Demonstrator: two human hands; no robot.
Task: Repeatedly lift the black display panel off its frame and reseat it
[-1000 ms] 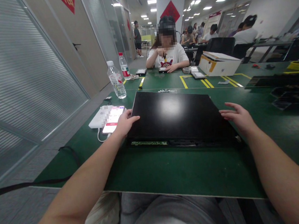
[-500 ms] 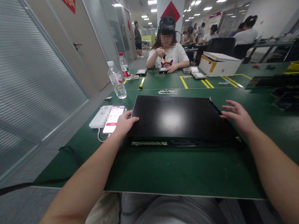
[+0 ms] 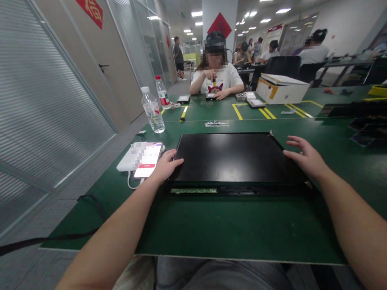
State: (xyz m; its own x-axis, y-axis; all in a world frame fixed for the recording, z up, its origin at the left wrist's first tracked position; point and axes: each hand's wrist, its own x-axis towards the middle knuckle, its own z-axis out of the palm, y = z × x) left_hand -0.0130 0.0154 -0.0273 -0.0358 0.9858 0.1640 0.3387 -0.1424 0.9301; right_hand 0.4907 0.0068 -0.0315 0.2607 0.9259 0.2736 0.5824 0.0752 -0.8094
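A large flat black panel lies on the green table in front of me, with a narrow green circuit strip showing along its near edge. My left hand grips the panel's left edge, thumb on top and fingers curled at the side. At the panel's right edge is my right hand, its fingers spread and its palm beside the edge, holding nothing.
A lit phone lies on a white power bank just left of my left hand. Two water bottles stand farther back. A person works opposite, near a cardboard box. Black trays lie at the right.
The panel's far edge has come down, so it now lies flatter on the table. My right hand's fingers have lifted off its corner and spread. My left hand keeps its hold.
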